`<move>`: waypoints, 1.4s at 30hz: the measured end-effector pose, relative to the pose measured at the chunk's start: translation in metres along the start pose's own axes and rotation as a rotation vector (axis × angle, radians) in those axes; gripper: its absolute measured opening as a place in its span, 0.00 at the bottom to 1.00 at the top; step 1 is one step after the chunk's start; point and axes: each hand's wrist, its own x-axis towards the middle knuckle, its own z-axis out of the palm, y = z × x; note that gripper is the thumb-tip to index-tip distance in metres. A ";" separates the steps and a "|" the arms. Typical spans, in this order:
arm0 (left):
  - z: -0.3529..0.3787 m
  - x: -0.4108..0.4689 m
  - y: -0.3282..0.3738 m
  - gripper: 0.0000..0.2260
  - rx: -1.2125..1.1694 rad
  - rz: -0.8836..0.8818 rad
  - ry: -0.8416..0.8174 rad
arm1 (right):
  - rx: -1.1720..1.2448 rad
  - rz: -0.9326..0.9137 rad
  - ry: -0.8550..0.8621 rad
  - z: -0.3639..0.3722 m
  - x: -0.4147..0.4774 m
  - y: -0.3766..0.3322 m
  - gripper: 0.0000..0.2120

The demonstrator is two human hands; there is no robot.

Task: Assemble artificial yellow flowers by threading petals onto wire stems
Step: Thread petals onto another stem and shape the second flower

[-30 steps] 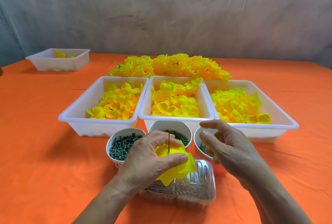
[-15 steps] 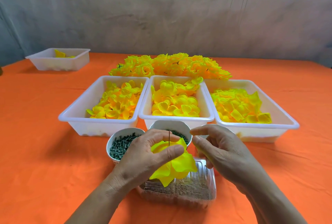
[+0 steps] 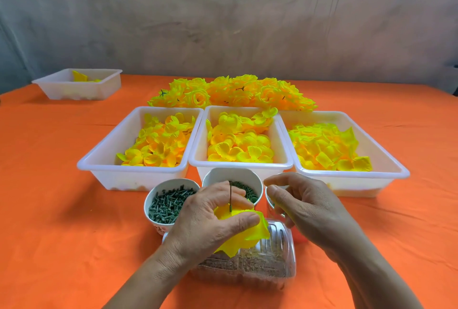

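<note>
Hands nearly meet above the bench (image 3: 62,209). Left hand (image 3: 210,226) pinches the petals (image 3: 247,234) around the upright wire (image 3: 230,194). Right hand (image 3: 309,209) hovers beside it, fingers parted and seemingly empty. Petals look soft and light; I'd grip low, at the wire.

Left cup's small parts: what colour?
The small parts in the left cup are dark grey-green; the head view shows them best.

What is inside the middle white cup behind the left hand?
Small dark green ring-like pieces show at the right side of the middle cup. The left hand, holding yellow petals on a wire stem, covers the rest.
</note>
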 end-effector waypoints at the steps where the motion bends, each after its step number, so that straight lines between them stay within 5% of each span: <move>1: 0.002 -0.001 -0.002 0.15 -0.020 -0.012 -0.001 | -0.020 0.001 0.018 -0.002 0.002 0.002 0.04; 12: 0.009 -0.003 -0.010 0.14 -0.036 -0.133 0.017 | -0.388 0.152 0.409 -0.054 0.090 0.032 0.09; 21: 0.010 -0.003 -0.007 0.14 -0.006 -0.106 0.033 | -0.753 0.468 0.206 -0.074 0.158 0.073 0.30; 25: 0.010 -0.003 -0.008 0.14 -0.002 -0.110 0.044 | -0.894 0.487 0.083 -0.070 0.162 0.088 0.25; 32: 0.010 -0.002 -0.009 0.14 0.005 -0.108 0.041 | -0.894 0.377 0.282 -0.064 0.161 0.094 0.12; 36: 0.010 -0.003 -0.008 0.14 -0.006 -0.115 0.041 | -0.794 0.396 0.221 -0.068 0.159 0.093 0.08; 40: 0.010 -0.003 -0.007 0.14 -0.007 -0.112 0.047 | -0.806 0.434 0.179 -0.067 0.165 0.093 0.18; 42: 0.010 -0.003 -0.008 0.14 -0.005 -0.112 0.048 | -0.834 0.441 0.167 -0.068 0.169 0.095 0.16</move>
